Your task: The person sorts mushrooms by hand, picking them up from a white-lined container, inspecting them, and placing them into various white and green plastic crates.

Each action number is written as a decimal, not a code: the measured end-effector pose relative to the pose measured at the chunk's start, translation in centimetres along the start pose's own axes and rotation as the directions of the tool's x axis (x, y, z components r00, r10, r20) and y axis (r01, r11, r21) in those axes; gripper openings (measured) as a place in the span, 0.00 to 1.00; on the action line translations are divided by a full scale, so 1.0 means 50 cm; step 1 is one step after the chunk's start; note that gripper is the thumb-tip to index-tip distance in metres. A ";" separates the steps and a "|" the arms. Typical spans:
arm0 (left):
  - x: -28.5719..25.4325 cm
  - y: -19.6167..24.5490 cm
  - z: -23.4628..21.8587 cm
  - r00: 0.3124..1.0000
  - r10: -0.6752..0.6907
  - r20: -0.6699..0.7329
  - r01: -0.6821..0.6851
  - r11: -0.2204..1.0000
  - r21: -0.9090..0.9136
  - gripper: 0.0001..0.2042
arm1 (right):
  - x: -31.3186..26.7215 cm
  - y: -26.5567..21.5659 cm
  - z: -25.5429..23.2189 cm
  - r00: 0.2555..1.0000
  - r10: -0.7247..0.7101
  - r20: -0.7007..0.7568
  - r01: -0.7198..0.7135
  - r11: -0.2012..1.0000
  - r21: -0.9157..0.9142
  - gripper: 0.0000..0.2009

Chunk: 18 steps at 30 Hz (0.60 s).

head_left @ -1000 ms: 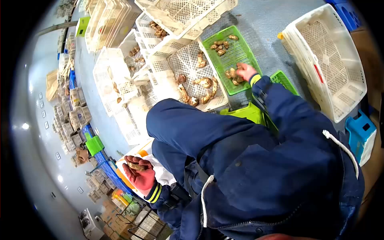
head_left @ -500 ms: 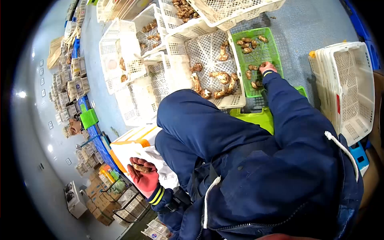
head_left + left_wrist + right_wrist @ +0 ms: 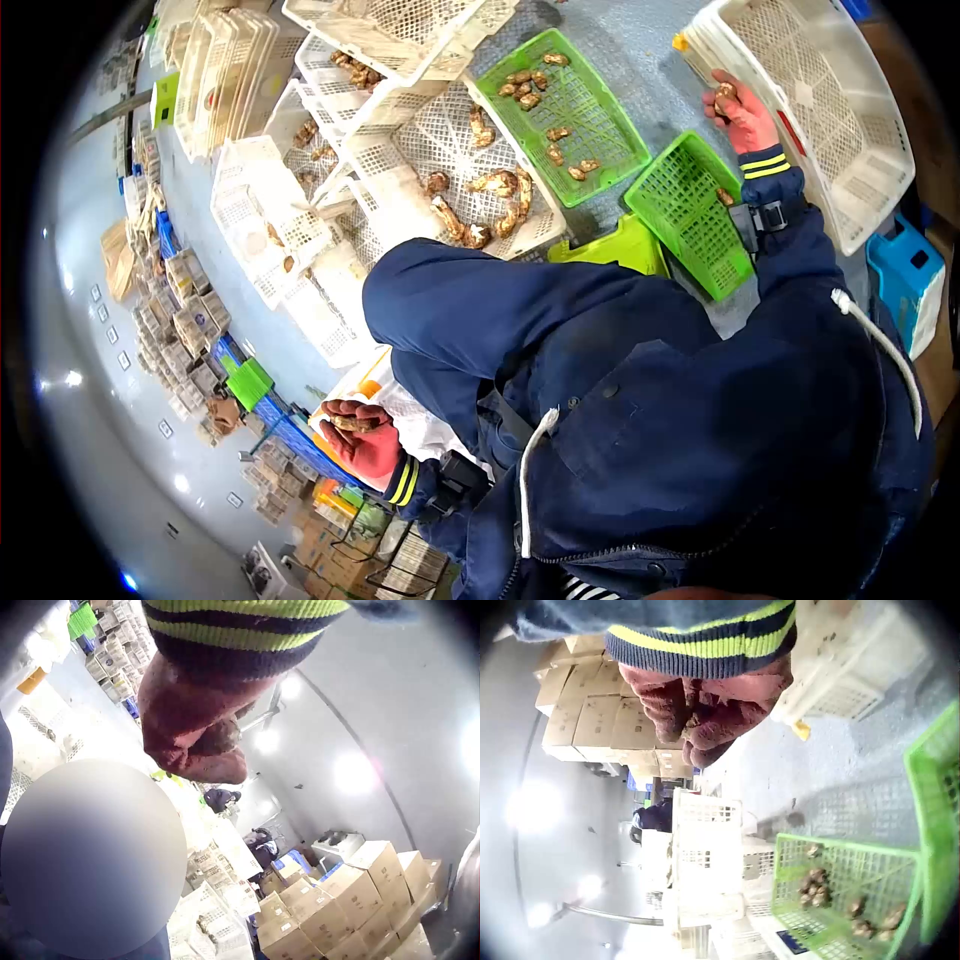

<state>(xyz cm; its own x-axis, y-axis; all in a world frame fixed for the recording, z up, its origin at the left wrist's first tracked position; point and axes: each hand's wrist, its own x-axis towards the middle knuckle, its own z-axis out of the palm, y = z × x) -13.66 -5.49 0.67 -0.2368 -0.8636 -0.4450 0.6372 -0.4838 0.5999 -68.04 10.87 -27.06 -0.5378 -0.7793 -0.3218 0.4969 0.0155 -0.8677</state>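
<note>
My left hand [image 3: 365,450] holds a stubby brown mushroom [image 3: 355,424] in its palm, fingers curled about it, beside my bent knee. In the left wrist view, that mushroom [image 3: 220,735] shows between thumb and fingers. Out to the right, my right hand [image 3: 750,122] grips another small brown mushroom [image 3: 724,95], in front of the stacked white crates. The right wrist view shows the fingers [image 3: 716,735] folded round it, hiding most of it. Several small mushrooms [image 3: 525,86] lie in two groups in the shallow green crate [image 3: 600,115].
A second green basket [image 3: 680,215], tilted near my right forearm, contains one mushroom [image 3: 724,197]. Larger mushrooms [image 3: 493,183] lie in a white mesh crate [image 3: 420,135] ahead. White crates [image 3: 840,130] stand stacked at right, beside a blue stool [image 3: 905,285]. A lime-green stool [image 3: 610,250] stands close by my leg.
My right hand has left the green crate and moved right with a mushroom, uncovering the second green basket. My left hand keeps its mushroom in much the same place. The head view has shifted.
</note>
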 end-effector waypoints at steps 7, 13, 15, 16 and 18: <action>-0.023 0.003 -0.009 0.999 0.025 0.033 -0.025 1.000 -0.015 0.13 | -0.111 0.243 -0.199 0.956 0.283 0.081 -0.167 0.747 -0.644 0.27; -0.046 0.009 -0.021 0.998 0.056 0.002 -0.056 0.998 -0.035 0.13 | -0.167 0.322 -0.194 0.792 0.270 -0.548 -0.596 0.145 -0.790 0.20; -0.048 0.007 -0.017 0.997 0.078 -0.014 -0.078 0.997 -0.019 0.13 | -0.173 0.348 -0.201 0.817 0.227 -0.530 -0.555 0.063 -0.829 0.19; -0.049 0.007 -0.015 0.996 0.081 -0.021 -0.081 0.997 -0.009 0.13 | -0.181 0.369 -0.205 0.837 0.204 -0.507 -0.509 -0.047 -0.859 0.19; -0.053 0.005 -0.011 0.997 0.076 -0.013 -0.076 0.997 -0.007 0.13 | -0.201 0.420 -0.220 0.871 0.170 -0.461 -0.439 -0.153 -0.885 0.21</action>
<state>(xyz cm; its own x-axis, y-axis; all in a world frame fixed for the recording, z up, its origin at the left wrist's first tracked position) -12.47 -3.25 1.65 -0.1782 -0.8959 -0.4070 0.6585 -0.4159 0.6272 -59.69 25.93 -46.23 -0.6980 -0.3873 -0.6023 -0.4430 0.8944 -0.0617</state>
